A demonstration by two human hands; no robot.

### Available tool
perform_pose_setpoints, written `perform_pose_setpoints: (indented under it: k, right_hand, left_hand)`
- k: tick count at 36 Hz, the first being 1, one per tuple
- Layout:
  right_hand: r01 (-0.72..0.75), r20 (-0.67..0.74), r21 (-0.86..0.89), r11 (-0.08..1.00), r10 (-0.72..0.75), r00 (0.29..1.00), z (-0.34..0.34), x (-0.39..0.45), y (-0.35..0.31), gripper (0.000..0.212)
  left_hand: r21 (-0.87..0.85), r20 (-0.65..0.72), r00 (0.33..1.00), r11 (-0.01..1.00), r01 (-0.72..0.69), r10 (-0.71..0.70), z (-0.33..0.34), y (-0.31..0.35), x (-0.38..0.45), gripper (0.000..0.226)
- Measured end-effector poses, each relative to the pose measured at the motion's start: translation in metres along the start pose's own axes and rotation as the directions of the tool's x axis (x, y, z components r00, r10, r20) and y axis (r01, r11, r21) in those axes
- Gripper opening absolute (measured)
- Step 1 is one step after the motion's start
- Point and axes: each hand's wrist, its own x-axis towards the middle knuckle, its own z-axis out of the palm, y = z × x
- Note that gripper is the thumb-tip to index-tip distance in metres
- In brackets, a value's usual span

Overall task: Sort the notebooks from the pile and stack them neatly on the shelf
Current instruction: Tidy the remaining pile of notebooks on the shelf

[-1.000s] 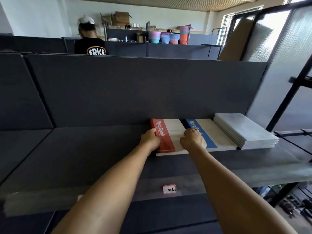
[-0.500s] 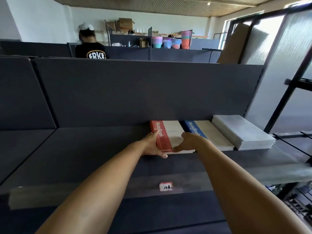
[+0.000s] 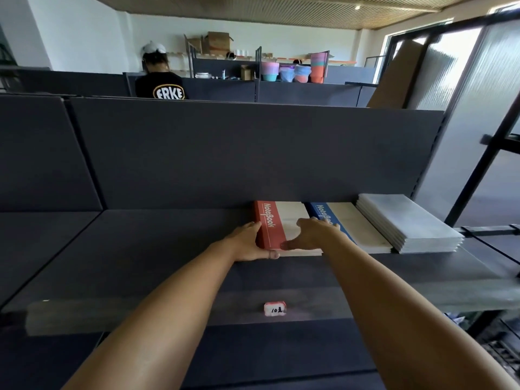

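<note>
Both fists have opened since a second ago. On the shelf (image 3: 168,249), my left hand (image 3: 247,244) presses flat against the red notebook stack (image 3: 277,225), thumb along its front edge; my right hand (image 3: 312,233) rests spread on top, beside the blue notebook stack (image 3: 346,223) and grey stack (image 3: 408,220).

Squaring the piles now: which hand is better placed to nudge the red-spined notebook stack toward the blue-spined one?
Probably left. The left hand already rests against the red-spined notebook stack outer edge; the right hand lies on top, beside the blue-spined stack.
</note>
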Motion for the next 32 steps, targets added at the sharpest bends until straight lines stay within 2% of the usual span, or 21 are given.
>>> perform_pose_setpoints:
  k: [3, 8, 14, 20, 26, 32]
  right_hand:
    - [0.021, -0.043, 0.034, 0.999, -0.019, 0.999, -0.003, -0.004, -0.011, 0.089]
    - [0.131, -0.157, 0.022, 0.991, -0.126, 0.98, 0.005, -0.011, -0.038, 0.08]
    - [0.295, -0.217, 0.021, 0.955, -0.283, 0.934, 0.02, -0.02, -0.083, 0.065]
    - [0.447, -0.203, -0.022, 0.894, -0.442, 0.874, 0.029, -0.039, -0.141, 0.063]
    - [0.536, -0.194, -0.078, 0.84, -0.54, 0.819, 0.038, -0.065, -0.205, 0.059]
    - [0.617, -0.158, -0.102, 0.78, -0.625, 0.764, 0.044, -0.096, -0.275, 0.058]
  left_hand:
    - [-0.03, -0.071, 0.994, 0.996, 0.086, -0.088, -0.002, -0.004, -0.012, 0.099]
    - [0.037, -0.238, 0.954, 0.979, 0.199, -0.185, -0.01, -0.023, -0.041, 0.073]
    - [0.078, -0.365, 0.884, 0.937, 0.341, -0.292, -0.019, -0.055, -0.087, 0.067]
    - [0.055, -0.473, 0.788, 0.88, 0.473, -0.394, -0.029, -0.095, -0.148, 0.064]
    - [0.028, -0.555, 0.698, 0.829, 0.559, -0.453, -0.04, -0.139, -0.213, 0.062]
    - [-0.008, -0.575, 0.629, 0.773, 0.635, -0.523, -0.06, -0.186, -0.279, 0.062]
